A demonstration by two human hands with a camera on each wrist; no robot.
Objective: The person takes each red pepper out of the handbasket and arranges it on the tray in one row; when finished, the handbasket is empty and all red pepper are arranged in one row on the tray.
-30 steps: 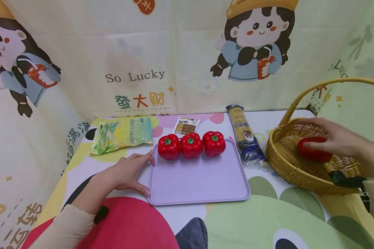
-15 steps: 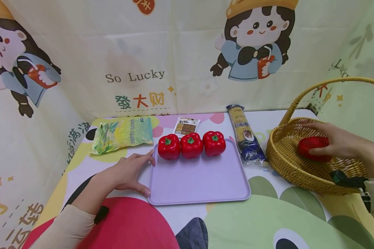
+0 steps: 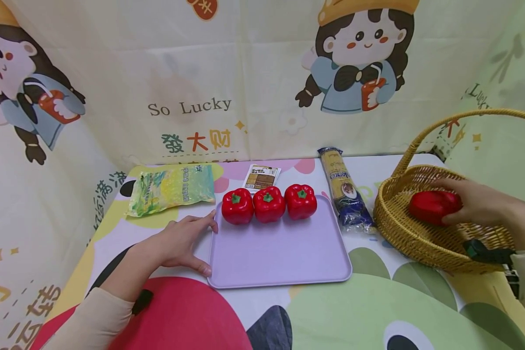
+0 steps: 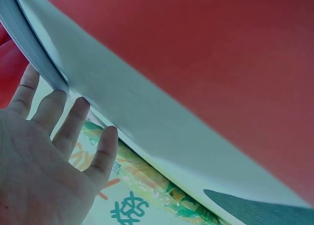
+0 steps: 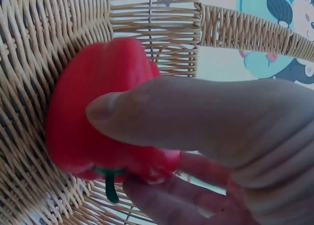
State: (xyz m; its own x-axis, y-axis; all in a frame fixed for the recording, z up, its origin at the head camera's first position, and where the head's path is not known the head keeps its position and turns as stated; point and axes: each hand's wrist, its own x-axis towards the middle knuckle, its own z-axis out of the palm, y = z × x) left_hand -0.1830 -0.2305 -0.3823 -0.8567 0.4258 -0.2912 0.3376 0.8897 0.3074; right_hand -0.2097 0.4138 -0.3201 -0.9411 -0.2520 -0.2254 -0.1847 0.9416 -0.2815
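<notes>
In the head view my right hand point(image 3: 477, 201) reaches into the wicker basket point(image 3: 389, 228) and grips a red bell pepper point(image 3: 429, 206). The right wrist view has the thumb laid across this pepper point(image 5: 93, 117), fingers on its far side, and its green stem pointing down in that view. My left hand point(image 3: 179, 243) touches the left edge of a lilac tray point(image 3: 280, 255), thumb and fingers spread. Its extended fingertips meet the tray rim in the left wrist view. Along the tray's back edge stand three red bell peppers, left point(image 3: 237, 208), middle point(image 3: 269, 205) and right point(image 3: 300, 201).
A yellow-green bag point(image 3: 172, 189) lies at the back left. Behind the tray is a small flat packet point(image 3: 261, 177). A long pasta pack point(image 3: 344, 192) lies between tray and basket. The basket's tall handle point(image 3: 463, 115) arches over its opening. Printed cloth point(image 3: 262, 121) hangs behind the table.
The bell pepper in my right hand has shifted slightly left inside the basket and turned a little. My left hand, the tray and its peppers have kept their places.
</notes>
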